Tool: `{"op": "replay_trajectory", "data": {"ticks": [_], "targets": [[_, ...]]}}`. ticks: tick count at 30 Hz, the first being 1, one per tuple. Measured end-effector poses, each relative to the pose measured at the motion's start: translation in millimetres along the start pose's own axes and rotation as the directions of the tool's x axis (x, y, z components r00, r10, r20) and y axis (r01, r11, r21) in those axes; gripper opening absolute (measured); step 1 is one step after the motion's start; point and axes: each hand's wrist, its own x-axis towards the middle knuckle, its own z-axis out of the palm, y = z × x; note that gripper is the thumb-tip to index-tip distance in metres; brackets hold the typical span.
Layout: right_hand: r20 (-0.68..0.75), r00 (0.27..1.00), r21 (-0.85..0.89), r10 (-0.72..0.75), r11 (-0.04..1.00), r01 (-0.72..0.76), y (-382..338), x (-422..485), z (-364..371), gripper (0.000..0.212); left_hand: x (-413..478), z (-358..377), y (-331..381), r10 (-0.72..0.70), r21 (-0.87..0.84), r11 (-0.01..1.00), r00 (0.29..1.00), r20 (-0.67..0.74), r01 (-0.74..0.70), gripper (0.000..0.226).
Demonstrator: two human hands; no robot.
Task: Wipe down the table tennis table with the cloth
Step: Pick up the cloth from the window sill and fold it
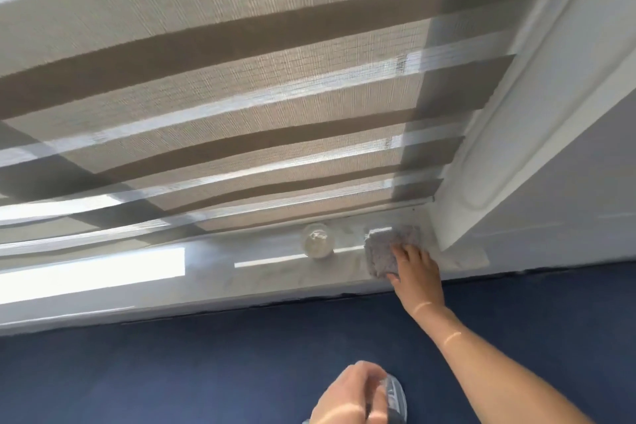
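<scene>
The dark blue table tennis table [206, 365] fills the bottom of the view. Beyond its far edge, a folded grey cloth [385, 248] lies on the white windowsill [261, 277]. My right hand [414, 272] reaches across the table and takes hold of the cloth's near right corner, fingers on top and thumb at its edge. My left hand [351, 396] hovers low over the table near the bottom edge, curled round a clear plastic object [395, 396], possibly a bottle, mostly hidden by the hand.
A small clear glass jar [317, 240] stands on the sill just left of the cloth. A striped beige roller blind [241, 96] hangs close behind the sill. A white wall or frame [516, 148] closes the right side.
</scene>
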Motion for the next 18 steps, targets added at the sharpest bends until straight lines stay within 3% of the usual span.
{"op": "replay_trajectory", "data": {"ticks": [1, 3, 5, 7, 9, 14, 18], "targets": [[-0.014, 1.0, -0.026, -0.008, 1.0, 0.008, 2, 1, 3, 0.057, 0, -2, 9, -0.062, 0.012, 0.998, 0.998, 0.023, 0.062, 0.024], [-0.002, 1.0, 0.002, 0.008, 1.0, -0.008, 1, 3, 0, 0.044, 13, -6, 3, -0.088, -0.04, 0.996, 0.994, -0.07, 0.085, 0.015], [0.024, 0.997, 0.213, 0.075, 0.974, -0.079, 0, 2, -10, 0.03, 13, -12, 1, -0.095, -0.08, 0.993, 0.991, -0.093, 0.088, 0.018], [0.019, 0.988, 0.588, 0.15, 0.798, -0.133, -6, -16, -29, 0.012, 10, -19, 4, -0.081, -0.155, 0.986, 0.988, -0.129, 0.06, 0.02], [0.031, 0.972, 0.809, 0.232, 0.566, -0.161, -12, -48, -57, 0.005, 7, -26, 11, -0.05, -0.24, 0.971, 0.984, -0.172, 0.007, 0.02], [0.021, 0.959, 0.964, 0.281, 0.25, -0.094, -30, -164, -134, 0.01, -17, -53, 48, 0.165, -0.303, 0.924, 0.958, -0.235, -0.233, 0.021], [0.006, 0.916, 0.997, 0.402, 0.07, -0.038, -57, -255, -184, 0.03, -50, -64, 82, 0.402, -0.299, 0.862, 0.911, -0.091, -0.41, 0.024]]}}
